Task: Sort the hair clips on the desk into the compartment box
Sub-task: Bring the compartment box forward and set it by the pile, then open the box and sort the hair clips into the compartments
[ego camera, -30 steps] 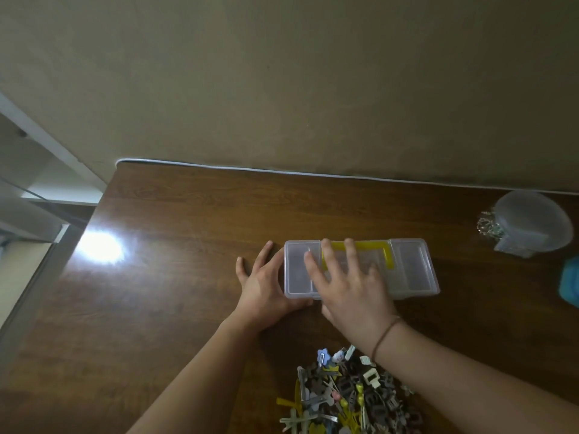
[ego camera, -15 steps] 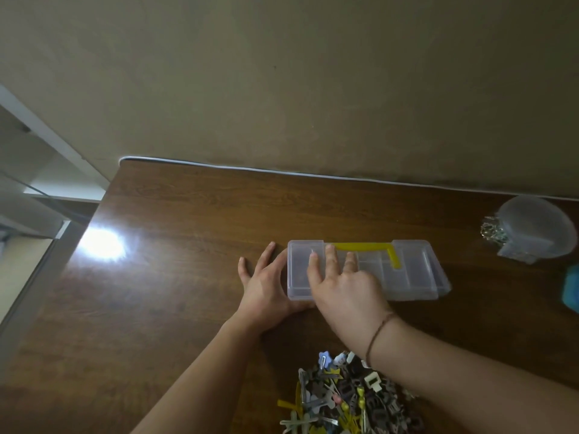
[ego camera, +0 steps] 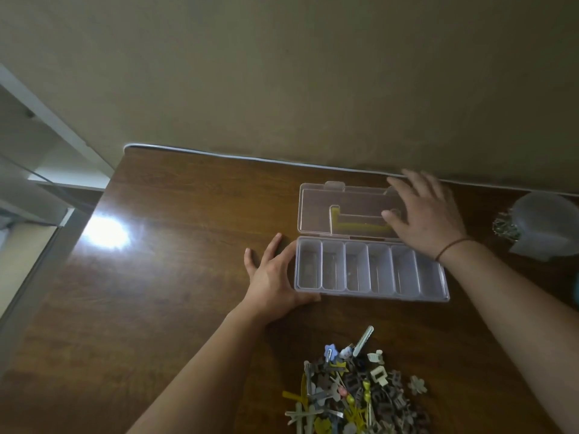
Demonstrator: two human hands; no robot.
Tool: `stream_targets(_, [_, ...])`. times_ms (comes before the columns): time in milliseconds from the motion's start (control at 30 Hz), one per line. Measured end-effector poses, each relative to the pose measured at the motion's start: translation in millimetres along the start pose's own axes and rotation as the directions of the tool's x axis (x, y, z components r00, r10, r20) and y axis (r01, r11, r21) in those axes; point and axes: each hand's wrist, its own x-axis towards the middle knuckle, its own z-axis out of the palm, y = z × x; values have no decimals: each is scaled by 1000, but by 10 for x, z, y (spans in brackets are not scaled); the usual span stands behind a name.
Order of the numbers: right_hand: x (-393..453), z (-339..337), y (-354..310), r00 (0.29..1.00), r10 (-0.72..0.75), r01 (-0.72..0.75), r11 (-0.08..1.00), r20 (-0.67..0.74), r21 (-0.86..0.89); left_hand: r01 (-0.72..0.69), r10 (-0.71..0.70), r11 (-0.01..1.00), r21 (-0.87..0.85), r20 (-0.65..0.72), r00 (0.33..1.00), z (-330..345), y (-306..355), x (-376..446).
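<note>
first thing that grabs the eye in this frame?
The clear compartment box at mid-desk, its lid flung back toward the wall, the right hand spread over it and the left hand bracing the box's left end. Then the jumbled hair clips at the near edge.

The scene is dim, with a brown-yellow tint. One strong white glare spot point(ego camera: 106, 231) shines on the glossy desk point(ego camera: 175, 308) at the left, so light falls from above on that side. The right hand point(ego camera: 426, 214) is blurred by motion, especially its fingertips. Soft shadows lie under both forearms. The wide lens bends the desk's far edge and the wall. The hair clips point(ego camera: 354, 393) near the bottom look a little soft and dark.
</note>
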Motion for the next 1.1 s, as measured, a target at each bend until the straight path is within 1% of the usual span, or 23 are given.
stream_targets(67, [-125,57,81,993,95,-111,956,71,272,-3,3,1000,1,-9,1000,2,-1,-3])
stream_targets(100, [-231,73,103,988,135,-154,921,78,358,-8,8,1000,-1,-15,1000,5,1,-9])
stream_targets(200, [-635,116,93,973,216,-226,785,87,577,-29,29,1000,-10,-38,999,21,-10,-29])
stream_targets(233, [-777,150,72,970,216,-238,741,112,628,-38,37,999,-11,-40,998,29,-20,-38])
stream_targets(267, [-905,189,52,974,192,-226,737,124,637,-47,46,999,-5,-43,998,41,-40,-54])
stream_targets(367, [-1170,288,9,988,118,-152,817,96,556,-71,72,997,39,-45,996,78,-106,-159])
stream_targets(600, [-1518,332,-20,996,39,-75,884,86,462,-81,85,995,63,-62,994,199,-136,-555])
stream_targets(733, [-1671,343,1,994,-11,-34,913,108,407,-67,69,997,37,-53,996,247,-104,-758])
stream_targets(767, [-1714,340,9,996,-12,-25,924,94,381,-68,69,997,31,-46,997,262,-98,-803])
stream_targets(800, [-1747,318,12,999,0,-14,944,43,331,-66,67,998,17,-31,997,258,-100,-833])
stream_targets(833, [-1779,289,14,997,3,17,964,-75,266,-58,58,998,-14,-10,998,234,-96,-849])
stream_targets(867, [-1836,258,10,970,-18,71,975,-242,211,-44,45,997,-62,12,999,210,-82,-867])
stream_targets(900, [-1901,228,-23,908,-71,155,973,-414,173,-28,31,992,-120,28,999,176,-59,-872])
stream_targets(933, [-1977,218,-86,843,-148,264,952,-517,157,-17,24,984,-179,36,999,141,-31,-871])
stream_targets(967, [-2056,233,-166,804,-267,402,902,-532,154,-25,34,973,-231,35,999,112,1,-873])
stream_targets(1000, [-2135,264,-261,780,-402,520,843,-479,140,-47,57,961,-274,28,998,106,23,-872])
stream_targets(1033, [-2195,325,-356,767,-508,588,801,-391,113,-76,82,951,-301,9,997,123,30,-866])
stream_targets(1067, [-2226,401,-440,765,-564,612,787,-311,78,-101,102,947,-305,-15,995,150,28,-852])
stream_targets(1100, [-2242,507,-507,773,-583,611,791,-251,42,-119,114,947,-298,-32,993,178,25,-843])
